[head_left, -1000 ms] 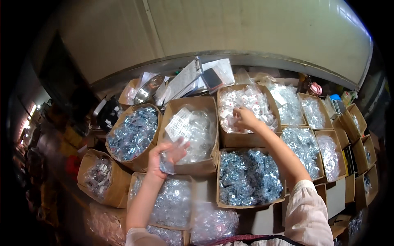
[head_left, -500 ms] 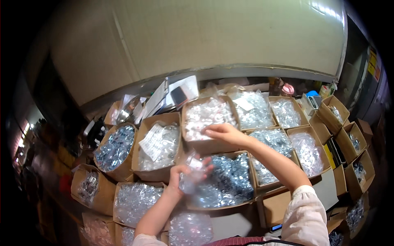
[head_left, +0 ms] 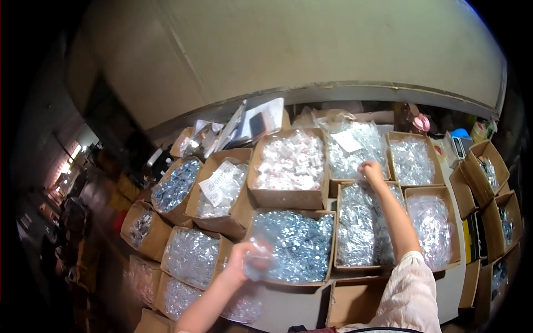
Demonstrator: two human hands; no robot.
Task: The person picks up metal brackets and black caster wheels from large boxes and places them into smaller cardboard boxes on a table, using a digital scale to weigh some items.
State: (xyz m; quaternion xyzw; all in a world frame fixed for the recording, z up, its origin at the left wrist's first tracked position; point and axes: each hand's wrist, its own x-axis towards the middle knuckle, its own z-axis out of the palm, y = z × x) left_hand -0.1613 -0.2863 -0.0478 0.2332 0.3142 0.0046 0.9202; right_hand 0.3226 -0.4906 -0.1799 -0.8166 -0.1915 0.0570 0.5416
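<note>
My left hand [head_left: 248,261] is closed round a clear plastic bag [head_left: 259,262], blurred by motion, above the left side of a carton of shiny bluish packets [head_left: 294,244]. What the bag contains is too smeared to tell. Farther off, my right hand [head_left: 371,171] has its fingers curled together at the front edge of a carton of clear packets [head_left: 355,152], on which a white paper slip [head_left: 346,141] lies. Anything between those fingers is hidden. Left of that hand stands a carton of white packets with red bits [head_left: 291,161].
Cartons of small bagged parts crowd the table. An empty carton [head_left: 355,299] sits near me, in front of a carton of silvery packets [head_left: 356,227]. Papers with a dark phone [head_left: 257,124] lean at the back. Open boxes [head_left: 488,166] stack up at right.
My right hand has moved right from the carton of white packets to the clear packets, and its fingers have curled. My left hand keeps the bag, and the view has shifted.
</note>
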